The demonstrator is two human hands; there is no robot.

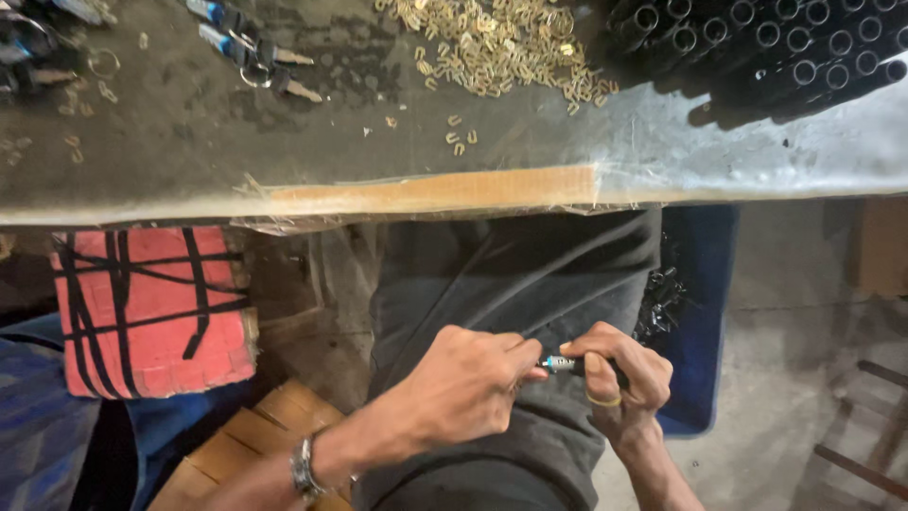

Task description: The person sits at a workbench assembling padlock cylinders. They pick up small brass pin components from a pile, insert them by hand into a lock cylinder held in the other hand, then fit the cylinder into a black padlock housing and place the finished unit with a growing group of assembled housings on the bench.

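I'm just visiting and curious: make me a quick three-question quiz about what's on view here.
1. True or false: both hands hold one small dark tube over the lap.
2. What lies heaped on the workbench? A) black buttons B) small gold clips C) red beads
3. Which hand wears a wristwatch?

Key
1. True: left hand and right hand grip the tube.
2. B: gold clips on the workbench.
3. Left, wristwatch.

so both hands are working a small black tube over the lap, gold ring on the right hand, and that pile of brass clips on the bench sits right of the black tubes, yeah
Not quite: in the head view the pile of brass clips lies left of the stacked black tubes, not right. The rest holds: the left hand and right hand, gold ring on it, work a small black tube over the lap.
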